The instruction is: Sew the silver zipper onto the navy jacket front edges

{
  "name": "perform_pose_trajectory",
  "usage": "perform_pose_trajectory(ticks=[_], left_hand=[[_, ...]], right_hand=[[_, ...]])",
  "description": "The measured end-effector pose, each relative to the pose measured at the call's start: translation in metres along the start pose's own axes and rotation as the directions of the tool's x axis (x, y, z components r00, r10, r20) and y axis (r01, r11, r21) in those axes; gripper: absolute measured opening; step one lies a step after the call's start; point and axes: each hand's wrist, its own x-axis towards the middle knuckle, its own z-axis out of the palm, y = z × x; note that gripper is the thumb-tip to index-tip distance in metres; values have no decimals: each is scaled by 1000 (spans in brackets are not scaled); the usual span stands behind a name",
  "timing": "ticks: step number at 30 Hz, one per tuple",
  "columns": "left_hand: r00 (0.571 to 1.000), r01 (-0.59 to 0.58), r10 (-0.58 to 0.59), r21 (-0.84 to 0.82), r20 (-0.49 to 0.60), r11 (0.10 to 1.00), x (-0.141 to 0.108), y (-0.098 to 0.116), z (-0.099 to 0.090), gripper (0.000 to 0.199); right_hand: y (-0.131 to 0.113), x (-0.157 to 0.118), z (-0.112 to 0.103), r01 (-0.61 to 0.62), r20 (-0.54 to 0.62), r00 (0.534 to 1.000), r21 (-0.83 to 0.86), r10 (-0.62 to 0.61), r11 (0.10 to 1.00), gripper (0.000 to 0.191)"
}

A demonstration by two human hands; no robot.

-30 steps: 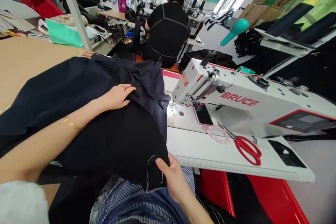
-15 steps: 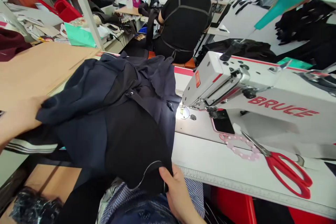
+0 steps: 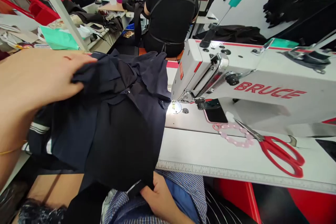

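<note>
A dark navy and black garment point(image 3: 118, 119) lies bunched over the left part of the sewing table and hangs toward my lap. My left hand point(image 3: 39, 80) is raised close to the camera and pinches a fold of the garment's upper left edge. My right hand point(image 3: 157, 199) sits low by my lap and grips the garment's bottom hem, where a zipper end shows. The white BRUCE sewing machine point(image 3: 252, 80) stands to the right, its lit needle area point(image 3: 174, 106) just beside the cloth's edge.
Red-handled scissors point(image 3: 278, 150), a pink bead bracelet point(image 3: 233, 136) and a phone point(image 3: 214, 112) lie on the white table point(image 3: 204, 150) by the machine. A person in black point(image 3: 170, 10) sits ahead, back turned. A cluttered bench point(image 3: 65, 31) is at far left.
My left hand left the top of the garment, swung out left, and now lifts a fold near the camera. My right hand dropped lower with the hem. The view shifted closer to the machine.
</note>
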Motion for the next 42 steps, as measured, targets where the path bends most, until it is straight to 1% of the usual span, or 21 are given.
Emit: perform_pose_trajectory(ticks=[1, 3, 5, 6, 8, 10, 11, 14, 16, 18, 20, 23, 25, 26, 28, 30, 33, 36, 39, 41, 42], left_hand=[[996, -93, 93, -50, 5, 994, 0, 10, 5, 52], [953, -283, 298, -188, 56, 941, 2, 27, 20, 58], [901, -371, 415, -273, 125, 888, 5, 36, 39, 62], [890, -382, 430, -266, 153, 885, 9, 38, 48, 64], [911, -358, 386, -187, 143, 915, 18, 36, 66, 58], [921, -342, 363, -152, 144, 927, 30, 31, 77, 42], [918, -331, 360, -181, 164, 926, 35, 28, 79, 37], [919, -207, 320, -405, 233, 891, 49, 22, 71, 34], [941, -92, 259, -573, 217, 814, 55, 19, 56, 34], [958, -27, 219, -698, 187, 716, 60, 18, 42, 32], [962, 25, 191, -761, 194, 648, 65, 19, 30, 30], [950, 71, 196, -779, 244, 623, 72, 24, 18, 29], [949, 25, 233, -788, 212, 615, 74, 29, 12, 28], [950, -11, 256, -797, 181, 604, 74, 30, 9, 27], [945, -51, 294, -826, 141, 562, 72, 28, 7, 26], [938, -15, 306, -861, 164, 509, 67, 21, 6, 25], [911, 110, 317, -898, 263, 426, 60, 5, 9, 24], [891, 118, 362, -910, 274, 398, 53, -6, 10, 28], [888, 87, 382, -909, 256, 407, 45, -11, 7, 27], [875, 139, 381, -910, 298, 391, 42, -11, 4, 26], [866, 177, 380, -911, 324, 373, 40, -11, 3, 25]], right_hand=[[-1, 0, 0, -2, -7, 1000, -8, 1, 1000, 20], [-3, -2, -1, 3, -9, 1000, -23, -3, 1000, 27], [-8, -4, -2, 22, 23, 999, -17, -22, 1000, 37], [-11, -5, -3, 27, 50, 998, 3, -27, 1000, 40], [-17, -7, -4, 22, 84, 996, 61, -28, 998, 44], [-22, -6, -4, 7, 49, 999, 90, -12, 996, 42], [-23, -4, -4, -4, 10, 1000, 92, 3, 996, 41], [-24, 3, -4, -43, -161, 986, 67, 54, 997, 39], [-25, 8, -6, -51, -250, 966, 54, 63, 997, 35], [-27, 13, -7, -16, -298, 954, 65, 35, 998, 29], [-31, 20, -7, 41, -322, 947, 77, -14, 996, 30], [-37, 34, -1, 85, -323, 942, -22, -88, 996, 52], [-42, 46, 4, 80, -295, 950, -89, -103, 993, 66], [-44, 52, 6, 63, -272, 958, -89, -86, 994, 68], [-48, 60, 7, 28, -222, 974, -41, -37, 999, 65], [-48, 63, 7, 5, -186, 983, 3, -5, 1000, 60], [-40, 61, 9, 72, -232, 971, 38, -61, 997, 55], [-27, 59, 11, 149, -261, 957, 62, -128, 987, 54], [-25, 61, 9, 157, -257, 953, -43, -163, 987, 47], [-37, 68, 7, 176, -260, 938, -208, -228, 962, 40], [-47, 73, 5, 208, -252, 922, -312, -292, 927, 35]])
